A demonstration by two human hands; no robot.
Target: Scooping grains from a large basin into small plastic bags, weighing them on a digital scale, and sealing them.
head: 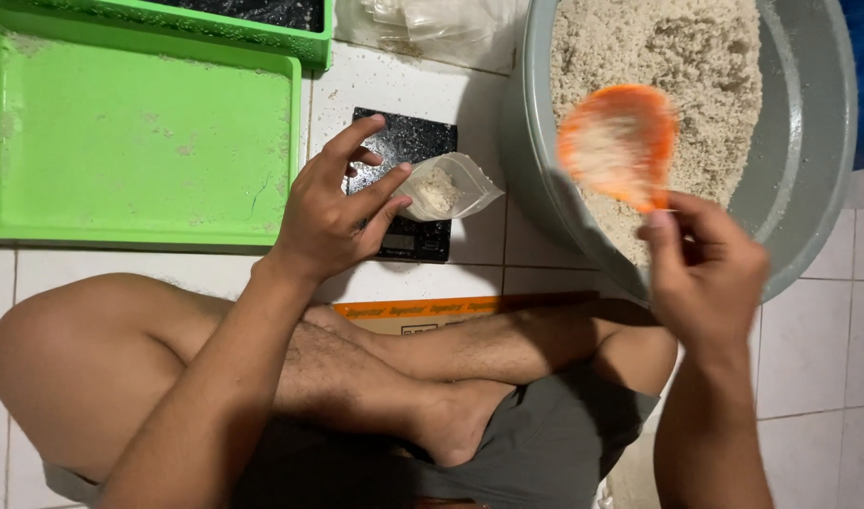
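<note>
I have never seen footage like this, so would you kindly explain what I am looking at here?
This is one view from a camera worn on a person's head, looking down at their crossed legs and bare hands on a tiled floor. The left hand holds open a small clear bag on a black scale. The right hand holds an orange scoop over a grey basin of pale grain. A green tray lies to the left.

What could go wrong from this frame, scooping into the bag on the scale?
1. The small clear bag lies tilted on the black scale, pinched only by the left hand; grain might spill.
2. The orange scoop in the right hand is blurred above the grey basin; grain may scatter onto the tiles.
</note>
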